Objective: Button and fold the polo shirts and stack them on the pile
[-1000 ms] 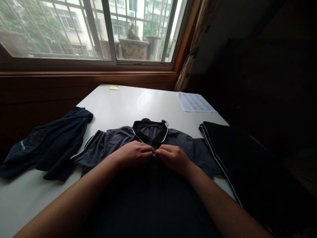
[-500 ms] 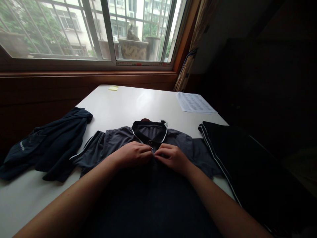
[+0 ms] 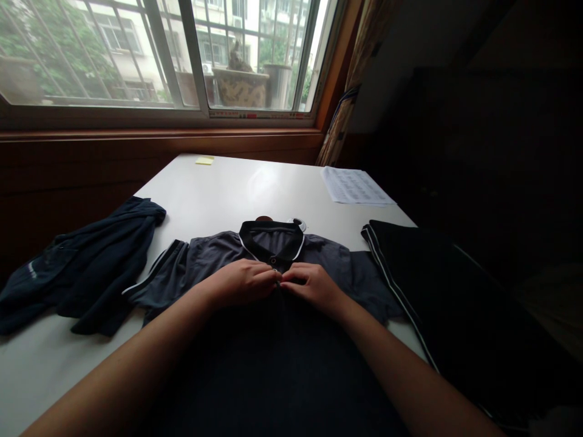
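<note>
Two hands meet at the front of one shirt (image 3: 212, 254), which lies on the near middle of the table (image 3: 228, 188), its collar (image 3: 266, 247) toward the far side. The left hand (image 3: 241, 282) has its fingers curled together, pinching the cloth of the button strip; the right hand (image 3: 312, 285) pinches the same strip between thumb and forefinger, the fingertips of both almost touching. One button (image 3: 273, 261) shows clearly just beyond them. Two small round things peek out past the collar: one reddish brown (image 3: 263, 218), one white and black (image 3: 298, 224). Two more garments flank the shirt, a dark blue one (image 3: 104, 255) at left and a black one (image 3: 419, 273) with white edging at right. Farther off lie one yellow note (image 3: 204, 161) at left and some printed papers (image 3: 355, 185) at right, their number unclear. Beyond the window (image 3: 195, 60) stand at least four pots; the patterned pot (image 3: 241, 90) holds a gnarled stump, while the others' contents are unclear.
</note>
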Tool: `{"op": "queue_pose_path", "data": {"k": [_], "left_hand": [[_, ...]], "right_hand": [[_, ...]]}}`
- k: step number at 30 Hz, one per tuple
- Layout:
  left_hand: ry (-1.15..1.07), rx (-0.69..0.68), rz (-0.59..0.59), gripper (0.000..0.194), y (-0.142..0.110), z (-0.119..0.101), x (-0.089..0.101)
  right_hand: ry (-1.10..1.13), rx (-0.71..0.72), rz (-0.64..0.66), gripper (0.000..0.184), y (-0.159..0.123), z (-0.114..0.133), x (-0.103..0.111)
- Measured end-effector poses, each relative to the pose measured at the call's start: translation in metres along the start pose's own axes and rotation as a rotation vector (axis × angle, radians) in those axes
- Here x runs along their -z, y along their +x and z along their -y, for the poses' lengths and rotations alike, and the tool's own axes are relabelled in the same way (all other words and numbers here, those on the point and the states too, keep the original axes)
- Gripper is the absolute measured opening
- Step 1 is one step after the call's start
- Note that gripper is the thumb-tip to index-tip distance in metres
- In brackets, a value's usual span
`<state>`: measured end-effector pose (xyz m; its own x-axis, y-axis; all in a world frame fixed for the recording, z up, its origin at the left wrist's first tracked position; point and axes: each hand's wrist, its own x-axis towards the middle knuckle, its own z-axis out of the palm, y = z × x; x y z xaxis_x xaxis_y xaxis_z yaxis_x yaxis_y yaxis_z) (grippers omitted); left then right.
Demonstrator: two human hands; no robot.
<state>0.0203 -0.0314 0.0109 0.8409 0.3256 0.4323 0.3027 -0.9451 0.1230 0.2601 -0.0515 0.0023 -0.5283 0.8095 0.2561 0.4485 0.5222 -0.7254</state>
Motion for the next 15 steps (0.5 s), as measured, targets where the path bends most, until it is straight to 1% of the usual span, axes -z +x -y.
{"op": "queue_pose_path", "data": {"k": [3, 6, 12, 15], "left_hand": [[0.011, -0.011, -0.014, 0.019, -0.001, 0.0017, -0.0013], [0.025, -0.031, 0.002, 0.019, -0.0017, 0.0033, -0.0009], [0.011, -0.016, 0.022, 0.02, 0.0001, 0.0026, 0.0012], [0.009, -0.018, 0.031, 0.02, 0.0015, 0.0018, 0.0015]], "right_hand": [[0.011, -0.018, -0.007, 0.01, 0.0003, 0.0004, -0.0009], [0.002, -0.03, -0.005, 0.008, 0.0006, 0.0014, -0.0009], [-0.006, -0.047, 0.02, 0.006, 0.0017, 0.0037, 0.0012], [-0.011, -0.043, 0.054, 0.006, 0.0022, 0.0052, 0.0035]]}}
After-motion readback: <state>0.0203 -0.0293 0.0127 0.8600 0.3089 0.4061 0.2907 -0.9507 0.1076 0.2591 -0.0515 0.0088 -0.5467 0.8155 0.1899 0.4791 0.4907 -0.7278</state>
